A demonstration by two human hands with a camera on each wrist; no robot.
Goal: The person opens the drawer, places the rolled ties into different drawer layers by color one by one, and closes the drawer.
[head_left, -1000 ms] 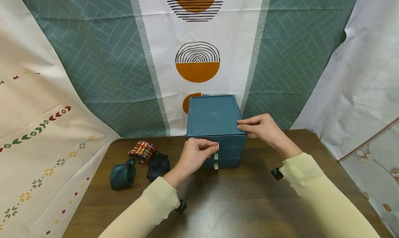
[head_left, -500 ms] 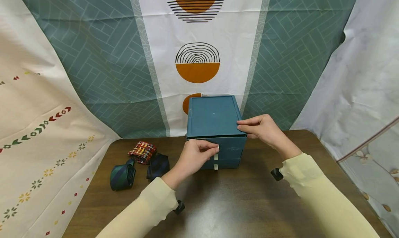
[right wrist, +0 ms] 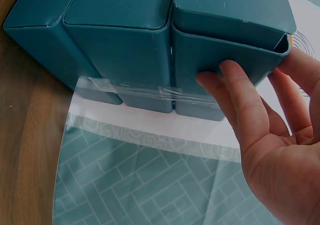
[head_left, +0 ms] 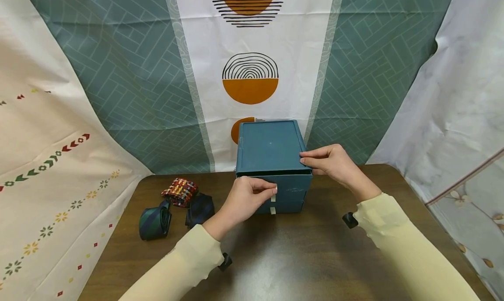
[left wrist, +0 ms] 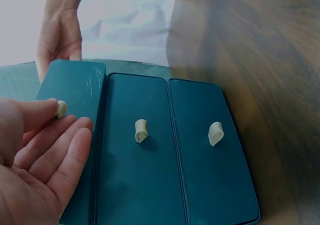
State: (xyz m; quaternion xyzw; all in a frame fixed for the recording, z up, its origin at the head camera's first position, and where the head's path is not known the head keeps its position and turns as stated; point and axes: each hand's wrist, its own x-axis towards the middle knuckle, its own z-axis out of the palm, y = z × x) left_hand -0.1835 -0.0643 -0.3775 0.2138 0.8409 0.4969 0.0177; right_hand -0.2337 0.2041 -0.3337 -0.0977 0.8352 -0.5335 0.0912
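Note:
A teal drawer box [head_left: 269,145] of three stacked drawers stands at the back of the table. Between thumb and fingertips my left hand [head_left: 249,197] pinches the pale pull tab [left wrist: 61,109] of the top drawer [left wrist: 75,87]. That drawer juts slightly forward, leaving a dark gap under the box's top panel. Similar looped tabs show on the middle drawer [left wrist: 132,170] and bottom drawer [left wrist: 207,175] in the left wrist view. My right hand [head_left: 330,161] holds the box's right top edge, with some fingertips on the top and others against the side wall.
Left of the box lie three rolled neckties: a multicoloured woven one [head_left: 180,192], a green-and-navy striped one [head_left: 154,222] and a dark navy one [head_left: 200,210]. Behind the brown table [head_left: 299,257] hangs a patterned curtain [head_left: 138,73]. Clear tape [right wrist: 160,92] runs across the box's side.
The top drawer has slid a little toward me with my left hand, and a dark gap has appeared below the top panel. My right hand stays on the box edge.

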